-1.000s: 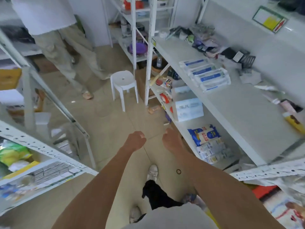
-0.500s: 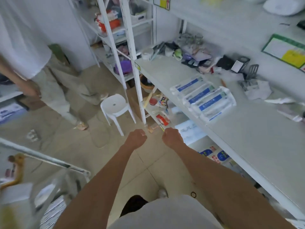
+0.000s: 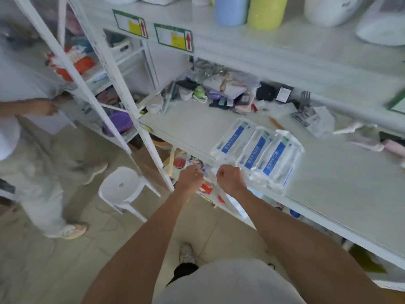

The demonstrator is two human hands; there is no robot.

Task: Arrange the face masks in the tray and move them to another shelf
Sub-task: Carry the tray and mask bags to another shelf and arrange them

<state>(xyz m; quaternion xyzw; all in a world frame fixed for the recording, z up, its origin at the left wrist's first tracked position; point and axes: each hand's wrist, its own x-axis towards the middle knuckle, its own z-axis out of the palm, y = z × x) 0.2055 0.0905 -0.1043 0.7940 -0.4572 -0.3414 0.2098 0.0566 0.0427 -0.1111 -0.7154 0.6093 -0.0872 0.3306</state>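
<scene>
On the white shelf (image 3: 328,183), close to its front edge: three face mask packs (image 3: 256,152), in clear wrappers with a blue stripe along each. Laid flat and side by side, long axes parallel, running from the front edge of the shelf toward its back and leaning a little to the right. Near ends at the front edge, far ends pointing to the mixed clutter at the back of the shelf. Just outside the front edge of the shelf, held out in the air: left hand (image 3: 190,176) and right hand (image 3: 230,178), near each other but apart. Fingers (image 3: 194,172) of both curled tight into fists, gripping nothing that can be seen. Right hand just beside the near ends of the packs; contact not possible to tell. Below the shelf, lower boards with small colourful goods, too blurred to name. Left of the shelf, on the floor: a white stool (image 3: 122,189), and further left another person (image 3: 32,172) in light trousers. Above the shelf, on the edge of the upper board: two green-framed labels (image 3: 173,37) with red arrows; on top of that board, a blue cylinder (image 3: 231,9) and a yellow-green cylinder (image 3: 267,12).
</scene>
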